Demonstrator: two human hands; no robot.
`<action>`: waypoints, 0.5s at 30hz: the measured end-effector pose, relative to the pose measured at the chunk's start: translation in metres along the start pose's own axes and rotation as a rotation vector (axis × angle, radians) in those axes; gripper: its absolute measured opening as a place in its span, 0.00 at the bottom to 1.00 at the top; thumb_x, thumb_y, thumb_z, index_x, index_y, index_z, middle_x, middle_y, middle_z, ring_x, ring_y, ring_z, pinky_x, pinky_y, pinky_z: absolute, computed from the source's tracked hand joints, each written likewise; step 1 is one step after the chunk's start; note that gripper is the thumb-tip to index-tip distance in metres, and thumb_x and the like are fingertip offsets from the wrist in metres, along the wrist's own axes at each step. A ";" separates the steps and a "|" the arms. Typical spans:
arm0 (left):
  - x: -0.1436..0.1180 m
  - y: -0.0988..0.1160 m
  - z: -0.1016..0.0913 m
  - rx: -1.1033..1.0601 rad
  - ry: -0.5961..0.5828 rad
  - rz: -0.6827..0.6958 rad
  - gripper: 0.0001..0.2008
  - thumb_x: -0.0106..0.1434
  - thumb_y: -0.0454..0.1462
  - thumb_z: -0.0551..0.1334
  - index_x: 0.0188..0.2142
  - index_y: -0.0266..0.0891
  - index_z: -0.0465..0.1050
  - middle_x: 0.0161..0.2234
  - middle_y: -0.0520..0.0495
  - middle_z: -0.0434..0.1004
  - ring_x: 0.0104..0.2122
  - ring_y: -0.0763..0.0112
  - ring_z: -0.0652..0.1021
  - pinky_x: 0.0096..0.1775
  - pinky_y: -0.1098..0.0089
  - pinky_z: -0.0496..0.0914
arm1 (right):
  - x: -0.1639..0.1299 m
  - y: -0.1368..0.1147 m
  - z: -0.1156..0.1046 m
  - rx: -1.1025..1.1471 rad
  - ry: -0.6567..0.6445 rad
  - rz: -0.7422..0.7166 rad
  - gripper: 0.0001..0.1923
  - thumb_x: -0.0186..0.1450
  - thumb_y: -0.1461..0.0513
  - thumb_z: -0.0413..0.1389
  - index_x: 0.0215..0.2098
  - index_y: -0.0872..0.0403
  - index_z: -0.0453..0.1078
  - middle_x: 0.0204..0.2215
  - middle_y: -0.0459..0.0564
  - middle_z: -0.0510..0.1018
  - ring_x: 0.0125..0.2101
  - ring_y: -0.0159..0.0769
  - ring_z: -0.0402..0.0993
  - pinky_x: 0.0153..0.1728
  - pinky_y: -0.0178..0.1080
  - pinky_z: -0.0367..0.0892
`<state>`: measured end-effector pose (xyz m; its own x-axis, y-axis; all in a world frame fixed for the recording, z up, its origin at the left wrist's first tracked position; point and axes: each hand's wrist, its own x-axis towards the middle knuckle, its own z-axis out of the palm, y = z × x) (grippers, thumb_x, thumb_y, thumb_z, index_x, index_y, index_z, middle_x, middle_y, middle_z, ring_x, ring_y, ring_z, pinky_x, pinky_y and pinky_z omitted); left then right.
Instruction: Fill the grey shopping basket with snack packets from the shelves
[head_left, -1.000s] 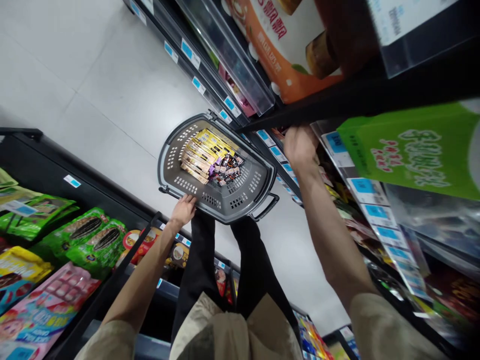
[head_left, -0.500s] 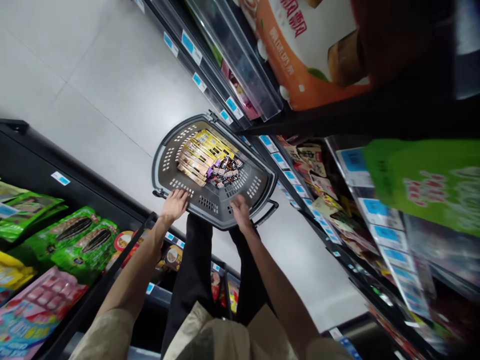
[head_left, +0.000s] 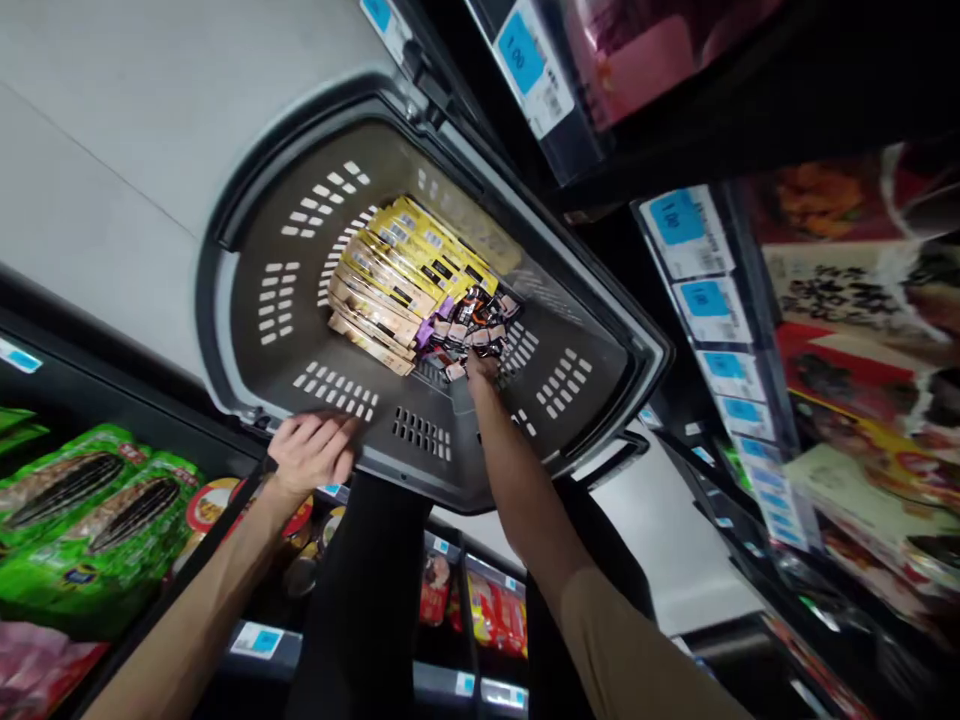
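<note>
Right hand (head_left: 480,368) deep in basket (head_left: 247,300), fingertips down among dark sachets (head_left: 472,330) at floor centre; grip hidden by the pile, cannot tell if closed on one or just touching. Forearm running in from 5 o'clock over the near wall. Left hand (head_left: 311,450) spread flat on the rim at 7 o'clock, fingers loosely curled over the edge, bracing, nothing held.

Yellow boxes (head_left: 397,285) stacked at 10 o'clock of the sachets, touching them; purple packet (head_left: 429,330) wedged between. Basket handle (head_left: 615,455) hanging at 4 o'clock. Shelf price tags (head_left: 697,295) at 2–3 o'clock, green bags (head_left: 97,500) on the low shelf at 8 o'clock.

Risks, judged:
- Loose sachet pile: easily scattered by a rake of the fingers, or several dragged up at once and dropped.
- Box stack leaning on the pile: likely slump if sachets pulled from under its edge.
- Basket propped only by one flat palm: possible tilt toward the shelf side under forearm weight on the wall.
</note>
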<state>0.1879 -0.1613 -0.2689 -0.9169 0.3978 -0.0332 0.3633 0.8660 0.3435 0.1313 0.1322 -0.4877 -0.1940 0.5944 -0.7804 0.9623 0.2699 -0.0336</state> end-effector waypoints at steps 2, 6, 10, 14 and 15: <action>0.008 0.002 -0.002 0.022 0.074 0.056 0.14 0.61 0.33 0.60 0.44 0.41 0.80 0.31 0.49 0.82 0.30 0.65 0.76 0.35 0.61 0.61 | -0.003 -0.001 -0.005 -0.050 0.076 0.037 0.16 0.67 0.61 0.61 0.50 0.64 0.75 0.45 0.69 0.82 0.49 0.56 0.81 0.48 0.51 0.76; 0.020 0.006 -0.008 0.031 0.065 0.075 0.12 0.61 0.32 0.60 0.43 0.39 0.79 0.30 0.48 0.82 0.30 0.65 0.75 0.35 0.61 0.61 | -0.021 -0.016 -0.021 -0.050 0.172 -0.060 0.22 0.70 0.64 0.52 0.61 0.64 0.67 0.55 0.69 0.78 0.57 0.53 0.76 0.55 0.49 0.72; 0.020 0.007 -0.010 0.026 0.049 0.048 0.12 0.61 0.32 0.59 0.42 0.41 0.79 0.30 0.49 0.81 0.29 0.65 0.74 0.36 0.61 0.61 | -0.022 -0.048 -0.017 -0.022 0.140 -0.274 0.27 0.70 0.59 0.56 0.64 0.62 0.63 0.58 0.66 0.75 0.60 0.50 0.72 0.56 0.48 0.71; 0.019 0.006 -0.010 0.036 0.046 0.063 0.13 0.61 0.31 0.59 0.43 0.39 0.79 0.29 0.49 0.81 0.29 0.64 0.73 0.35 0.61 0.60 | -0.017 -0.077 0.006 -0.181 0.172 -0.290 0.57 0.51 0.50 0.76 0.68 0.68 0.57 0.63 0.77 0.65 0.66 0.64 0.60 0.63 0.55 0.64; 0.019 0.006 -0.010 0.034 0.046 0.066 0.13 0.61 0.31 0.59 0.43 0.38 0.79 0.29 0.49 0.81 0.29 0.64 0.73 0.35 0.61 0.60 | -0.017 -0.080 0.010 -0.237 0.198 -0.293 0.62 0.47 0.50 0.78 0.68 0.68 0.55 0.63 0.79 0.64 0.66 0.67 0.59 0.64 0.58 0.63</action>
<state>0.1711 -0.1515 -0.2585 -0.8971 0.4405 0.0324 0.4279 0.8484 0.3117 0.0593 0.0926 -0.4782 -0.5079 0.5942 -0.6237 0.7951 0.6020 -0.0740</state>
